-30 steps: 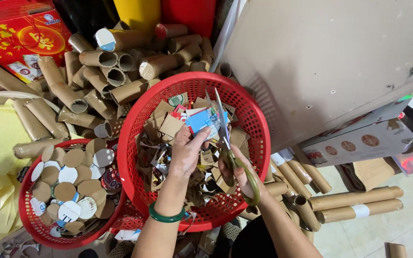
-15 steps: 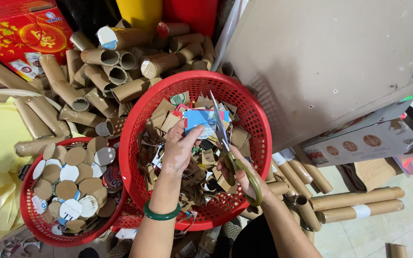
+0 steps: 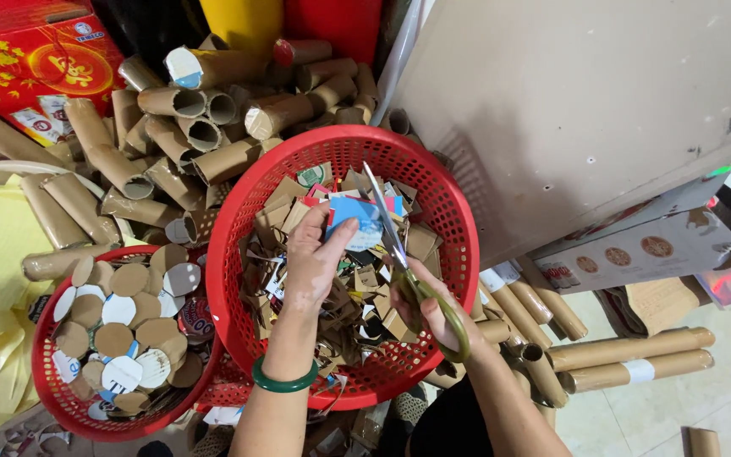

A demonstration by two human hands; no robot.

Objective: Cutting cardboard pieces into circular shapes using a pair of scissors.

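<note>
- The left hand (image 3: 313, 262) pinches a blue-and-white card piece (image 3: 355, 222) over the large red basket (image 3: 239, 211), fingers closed on its left edge.
- The right hand (image 3: 433, 317) grips the yellow-handled scissors (image 3: 399, 254), fingers through the loops; the blades stand slightly parted against the card's right edge.
- Judging by the scraps (image 3: 353, 292) heaped in that basket, much cutting looks done; the smaller basket (image 3: 44, 372) to its left holds many round discs (image 3: 120, 313).
- A big pile of cardboard tubes (image 3: 179, 118) lies behind the large basket, with more tubes to its right, apparently uncut.
- How far the blades reach into the card is hard to make out.
</note>
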